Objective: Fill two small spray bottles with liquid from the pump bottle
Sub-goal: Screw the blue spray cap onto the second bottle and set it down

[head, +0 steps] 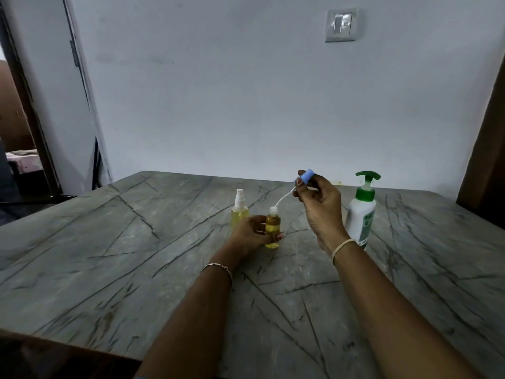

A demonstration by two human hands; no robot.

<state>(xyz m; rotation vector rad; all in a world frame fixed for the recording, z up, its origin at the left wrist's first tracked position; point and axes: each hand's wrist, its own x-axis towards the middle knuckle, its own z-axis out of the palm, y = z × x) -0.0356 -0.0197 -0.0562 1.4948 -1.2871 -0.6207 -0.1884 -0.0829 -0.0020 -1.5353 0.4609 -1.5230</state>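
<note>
Grey stone-look table (136, 269) with dark veins; pale plain wall (246, 91) behind, switch plate (341, 24) high up. From the head view: left hand (250, 235) wrapped around small open bottle (272, 228), standing near the table's middle. Above it, right hand (321, 209) pinching blue spray cap (305, 177), with white tube (284, 196) curving down, tip at the bottle mouth. Just behind the left hand, second spray bottle (240, 207), capped in white. Just beside the right hand, pump bottle (362, 214), upright. For this step: hold the bottle upright, feed the tube straight in, seat the cap level, twist gently. Clear smooth plastic, yellow liquid, thin bendy tube, hard polished tabletop.
</note>
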